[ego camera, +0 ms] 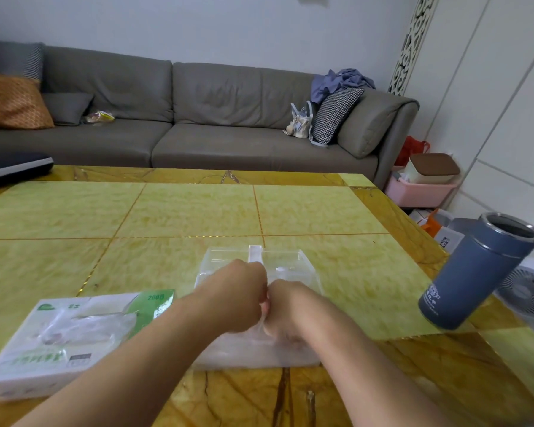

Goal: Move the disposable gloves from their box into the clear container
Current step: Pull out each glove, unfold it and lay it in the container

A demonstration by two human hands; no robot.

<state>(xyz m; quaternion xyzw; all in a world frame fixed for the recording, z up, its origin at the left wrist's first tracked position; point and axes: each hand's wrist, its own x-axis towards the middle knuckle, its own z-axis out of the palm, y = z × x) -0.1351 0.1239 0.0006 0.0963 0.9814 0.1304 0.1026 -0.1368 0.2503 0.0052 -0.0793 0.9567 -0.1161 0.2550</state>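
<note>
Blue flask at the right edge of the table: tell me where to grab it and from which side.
Grip the blue flask around the middle of its body, coming from its left, the table side. It stands upright with no lid, so a sideways wrap keeps the open mouth up. Its right side sits at the table edge, leaving no support there. Both hands are now busy at the clear container.

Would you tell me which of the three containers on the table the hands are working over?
The clear container at centre front; the green-and-white glove box lies left of it, the blue flask stands right.
</note>
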